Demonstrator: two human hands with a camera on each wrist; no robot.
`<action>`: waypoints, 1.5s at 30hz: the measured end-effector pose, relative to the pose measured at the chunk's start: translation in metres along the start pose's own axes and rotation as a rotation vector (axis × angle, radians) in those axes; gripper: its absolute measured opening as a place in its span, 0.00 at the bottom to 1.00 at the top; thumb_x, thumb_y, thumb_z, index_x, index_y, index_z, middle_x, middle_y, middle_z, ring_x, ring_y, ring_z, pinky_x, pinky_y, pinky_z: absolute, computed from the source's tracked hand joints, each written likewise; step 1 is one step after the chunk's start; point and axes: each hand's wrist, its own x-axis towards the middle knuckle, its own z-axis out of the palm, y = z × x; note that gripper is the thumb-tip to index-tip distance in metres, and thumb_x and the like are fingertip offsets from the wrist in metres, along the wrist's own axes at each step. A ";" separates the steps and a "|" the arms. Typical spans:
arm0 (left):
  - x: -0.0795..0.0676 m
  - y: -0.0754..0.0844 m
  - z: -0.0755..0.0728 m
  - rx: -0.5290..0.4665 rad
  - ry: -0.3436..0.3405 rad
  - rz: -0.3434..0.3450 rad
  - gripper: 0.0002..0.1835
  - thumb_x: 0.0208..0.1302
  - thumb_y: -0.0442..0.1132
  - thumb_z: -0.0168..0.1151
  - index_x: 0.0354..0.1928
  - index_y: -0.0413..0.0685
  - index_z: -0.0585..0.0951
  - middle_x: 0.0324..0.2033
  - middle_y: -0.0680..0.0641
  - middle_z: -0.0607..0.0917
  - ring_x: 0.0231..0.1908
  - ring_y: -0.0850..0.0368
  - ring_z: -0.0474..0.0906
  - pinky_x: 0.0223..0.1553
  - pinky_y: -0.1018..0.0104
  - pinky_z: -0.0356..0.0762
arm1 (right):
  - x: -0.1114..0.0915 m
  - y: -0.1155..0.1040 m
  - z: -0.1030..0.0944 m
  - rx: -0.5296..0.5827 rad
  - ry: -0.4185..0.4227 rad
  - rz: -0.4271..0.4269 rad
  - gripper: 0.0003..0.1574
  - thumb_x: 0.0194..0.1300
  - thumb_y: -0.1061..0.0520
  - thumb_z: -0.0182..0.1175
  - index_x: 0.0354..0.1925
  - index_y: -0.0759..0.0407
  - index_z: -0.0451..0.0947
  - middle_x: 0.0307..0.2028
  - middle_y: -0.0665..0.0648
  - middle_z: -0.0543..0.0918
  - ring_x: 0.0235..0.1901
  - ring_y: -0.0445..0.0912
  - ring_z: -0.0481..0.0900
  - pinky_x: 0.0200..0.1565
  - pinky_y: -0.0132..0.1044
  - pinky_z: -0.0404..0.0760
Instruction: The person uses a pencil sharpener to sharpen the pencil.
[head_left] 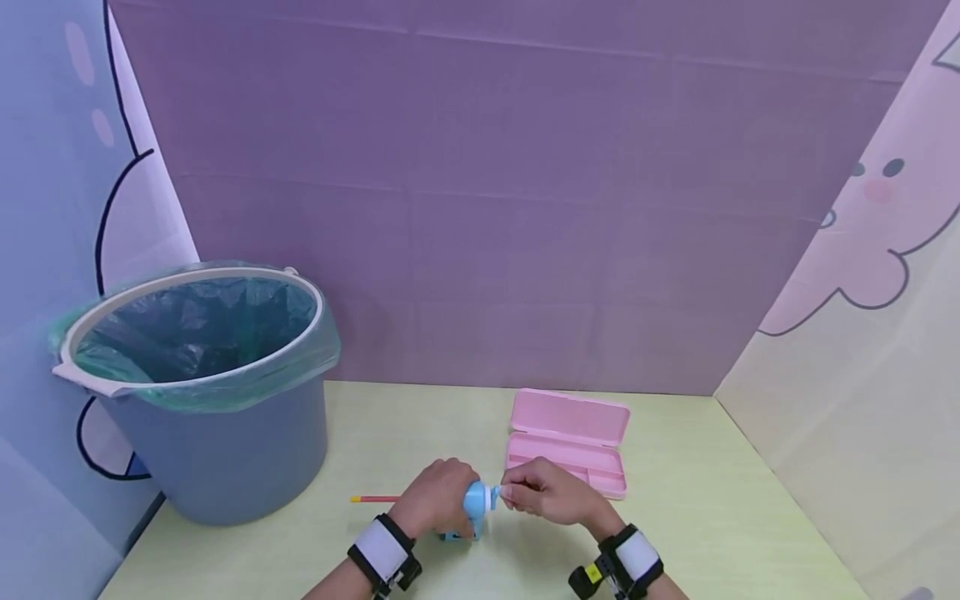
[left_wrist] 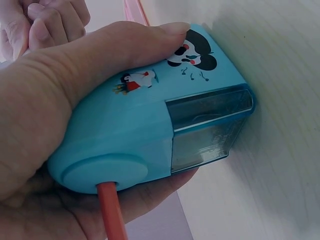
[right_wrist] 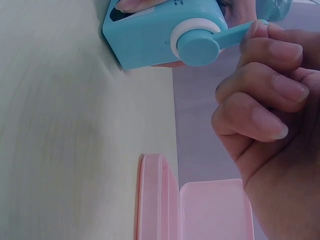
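Observation:
A light blue crank pencil sharpener (left_wrist: 140,130) with cartoon prints and a see-through shavings drawer (left_wrist: 210,130) stands on the table. My left hand (head_left: 441,497) grips it round the body, thumb across the printed side. A red pencil (left_wrist: 111,210) sticks out of the sharpener's round front hole; in the head view its yellow-tipped end (head_left: 357,499) points left. On the opposite side, my right hand (head_left: 551,493) pinches the end of the blue crank handle (right_wrist: 232,36) between thumb and index finger, its other fingers curled.
Behind my right hand lies an open pink pencil case (head_left: 567,442), its lid laid back. A large grey-blue bin (head_left: 225,458) with a green liner bag stands at the left. A purple backdrop (head_left: 480,208) rises along the table's far edge.

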 end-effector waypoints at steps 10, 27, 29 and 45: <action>0.002 0.001 0.000 0.016 -0.009 -0.009 0.25 0.34 0.46 0.84 0.38 0.51 0.84 0.30 0.55 0.77 0.33 0.58 0.70 0.37 0.61 0.75 | 0.005 0.002 -0.004 -0.042 0.034 0.008 0.19 0.76 0.55 0.50 0.33 0.67 0.77 0.21 0.46 0.69 0.18 0.35 0.61 0.22 0.27 0.60; 0.001 -0.001 0.002 0.045 0.023 0.044 0.24 0.32 0.46 0.84 0.35 0.51 0.84 0.27 0.57 0.78 0.30 0.59 0.71 0.34 0.63 0.75 | 0.019 0.013 -0.009 -0.079 0.075 0.047 0.17 0.76 0.56 0.50 0.30 0.61 0.77 0.21 0.46 0.69 0.18 0.35 0.63 0.22 0.27 0.62; 0.001 -0.002 0.002 0.047 0.025 0.048 0.24 0.32 0.46 0.84 0.35 0.52 0.84 0.27 0.57 0.77 0.30 0.60 0.71 0.34 0.63 0.75 | 0.020 0.014 -0.010 -0.079 0.066 0.043 0.18 0.76 0.55 0.49 0.31 0.63 0.77 0.20 0.45 0.69 0.18 0.35 0.63 0.22 0.27 0.62; 0.001 -0.002 0.002 0.040 0.016 0.021 0.26 0.33 0.47 0.83 0.39 0.51 0.84 0.30 0.55 0.77 0.32 0.58 0.70 0.36 0.61 0.74 | 0.027 0.022 -0.011 -0.172 0.076 0.009 0.20 0.76 0.54 0.48 0.32 0.64 0.78 0.21 0.44 0.69 0.20 0.35 0.63 0.24 0.27 0.64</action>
